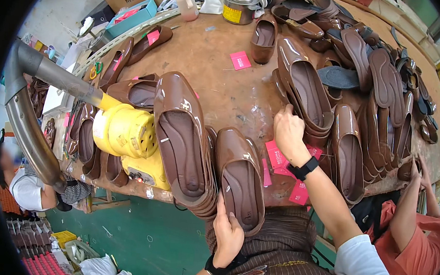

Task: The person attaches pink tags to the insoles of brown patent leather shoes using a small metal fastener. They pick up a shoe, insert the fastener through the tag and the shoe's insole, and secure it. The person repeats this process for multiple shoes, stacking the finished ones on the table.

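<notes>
Tan-brown and crowded, the worktop is spread across the whole scene. Along its right side a big heap of glossy brown shoes is banked up, loose insoles strewn over it, so plenty seems left to be handled. Nearer the middle, a tall nested stack is set at the front edge, its top shoe seen with an insole inside; that lot looks well advanced. A second nested stack is placed beyond the right forearm. Partway along, then, is how the work may be judged.

And now the held shoe! Toe pointed away from the body, insole up, it is kept just right of the tall stack. Its heel end is gripped by the left hand, closed around the side with the thumb at the rim. By the right hand, fingers curled narrow, the second stack's near side is apparently touched; whether anything is gripped cannot be told. Smallest of all, pink cards are scattered beside the right wrist, none visible inside the held shoe.
</notes>
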